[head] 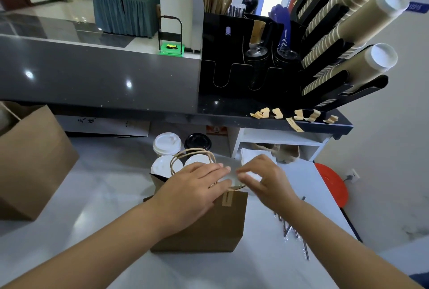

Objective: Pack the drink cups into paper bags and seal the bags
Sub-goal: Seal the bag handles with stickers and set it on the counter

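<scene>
Far-left bag: I've got a big brown bag [34,161] standing at the left edge of the pale table [92,196], well apart from the one I'm working on.
Left hand: my left hand [190,191] lies flat across the top of the paper bag [209,223], fingers straight, pressing down on its mouth, gripping nothing.
Paper bag: it stands upright at the middle of the table, right in front of me, twine handles [192,153] arching up at its far side.
Cups in the bag: two white lids [162,168] show in the open far-left part of the mouth, just beneath the handles.
Loose cups: a white-lidded cup [166,143] and a black-lidded cup [198,142] stand side by side just behind the bag.
Sticker: a tan sticker strip [227,198] sits over the bag's near rim, just under my left fingertips.
Right hand: my right hand [267,179] hovers at the bag's right top corner, fingers bent, tips close to the left fingertips; I cannot tell whether it pinches anything.
Straws: wrapped straws [292,230] lie scattered on the table, right of the bag.
Ledge: a row of spare stickers [292,114] clings to the dark counter edge, upper right, below the black organiser [232,75].
</scene>
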Available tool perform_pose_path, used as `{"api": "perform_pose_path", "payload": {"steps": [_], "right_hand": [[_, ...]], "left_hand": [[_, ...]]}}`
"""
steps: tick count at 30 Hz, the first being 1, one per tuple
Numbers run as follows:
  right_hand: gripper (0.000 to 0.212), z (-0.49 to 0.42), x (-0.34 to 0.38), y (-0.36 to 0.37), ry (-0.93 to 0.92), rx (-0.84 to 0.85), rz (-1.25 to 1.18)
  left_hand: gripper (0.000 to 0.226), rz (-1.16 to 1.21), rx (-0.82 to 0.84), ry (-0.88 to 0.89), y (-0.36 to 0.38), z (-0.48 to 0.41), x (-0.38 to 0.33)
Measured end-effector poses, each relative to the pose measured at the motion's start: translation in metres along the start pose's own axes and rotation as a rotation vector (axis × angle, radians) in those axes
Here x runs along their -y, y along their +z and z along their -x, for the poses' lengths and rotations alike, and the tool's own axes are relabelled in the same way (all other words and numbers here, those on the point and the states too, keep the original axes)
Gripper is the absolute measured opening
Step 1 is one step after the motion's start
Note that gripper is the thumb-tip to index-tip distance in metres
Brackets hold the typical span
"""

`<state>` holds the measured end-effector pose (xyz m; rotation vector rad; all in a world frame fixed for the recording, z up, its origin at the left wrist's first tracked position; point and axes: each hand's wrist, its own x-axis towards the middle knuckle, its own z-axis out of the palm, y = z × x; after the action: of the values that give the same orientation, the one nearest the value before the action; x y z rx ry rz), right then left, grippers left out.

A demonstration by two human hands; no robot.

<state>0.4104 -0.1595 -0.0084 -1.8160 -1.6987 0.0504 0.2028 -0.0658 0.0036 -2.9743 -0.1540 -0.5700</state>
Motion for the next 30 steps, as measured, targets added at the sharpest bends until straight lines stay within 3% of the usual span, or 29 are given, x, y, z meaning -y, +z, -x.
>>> {"api": "perform_pose_path", "payload": {"steps": [4, 7, 11, 15, 18, 25, 30], "right_hand": [[0.014, -0.047, -0.023, -0.018, 0.065, -0.156, 0.174], [0.025, -0.083, -0.04, -0.029, 0.125, -0.171, 0.353], [0.046, -0.119, -0.052, -0.039, 0.235, -0.054, 0.563], [0.056, -0.137, -0.06, -0.043, 0.302, 0.191, 0.712], [0.051, -0.14, -0.065, -0.044, 0.273, 0.287, 0.784], [0.03, -0.139, -0.062, -0.057, 0.111, 0.198, 0.862], [0.018, -0.142, -0.057, -0.061, 0.184, 0.208, 0.735]], "left_hand": [[0.031, -0.033, -0.148, 0.047, -0.007, 0.011, 0.009], [0.025, -0.052, -0.207, 0.036, -0.01, 0.017, 0.015], [0.017, -0.056, -0.29, 0.016, -0.014, 0.021, 0.02], [0.014, -0.021, -0.361, -0.026, -0.022, 0.024, 0.021], [0.011, -0.021, -0.379, -0.057, -0.027, 0.025, 0.023], [0.011, 0.035, -0.391, -0.165, -0.03, 0.032, 0.031], [0.011, 0.074, -0.378, -0.211, -0.03, 0.033, 0.033]]}}
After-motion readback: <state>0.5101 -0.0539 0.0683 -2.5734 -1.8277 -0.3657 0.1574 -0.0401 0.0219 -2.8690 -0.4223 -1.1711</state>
